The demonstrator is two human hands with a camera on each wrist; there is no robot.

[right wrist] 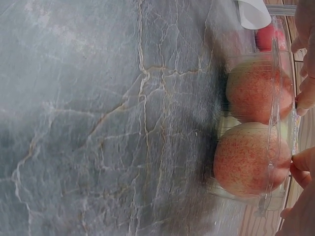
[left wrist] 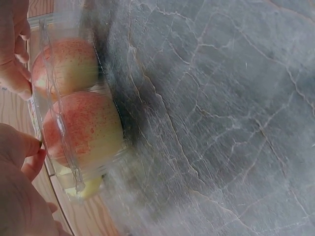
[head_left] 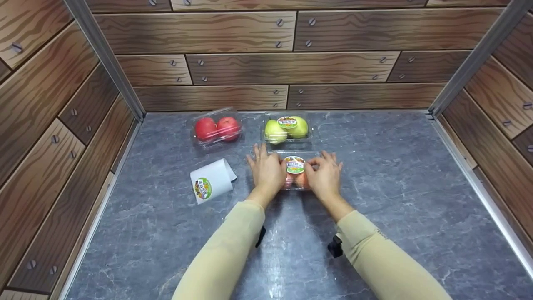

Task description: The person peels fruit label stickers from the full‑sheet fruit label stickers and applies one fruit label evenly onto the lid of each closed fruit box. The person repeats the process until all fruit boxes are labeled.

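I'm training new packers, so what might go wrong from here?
The left hand and right hand hold opposite edges of the sticker, so uneven pressing might crease it. The clear box beneath looks thin and might flex. The green-fruit box sits close behind, so a push could bump it.

Wore a left sleeve [head_left: 222, 254] of plain, pale yellow-beige cloth, long and fairly snug. Matched it with a right sleeve [head_left: 397, 266] of the same colour, wrinkled near the cuff [head_left: 354, 225]. Carried an angular black wrist camera [head_left: 335, 246] under the right forearm and showed a slim black edge [head_left: 261, 236] beside the left. Had a bare left hand [head_left: 267, 171] and right hand [head_left: 325, 177].
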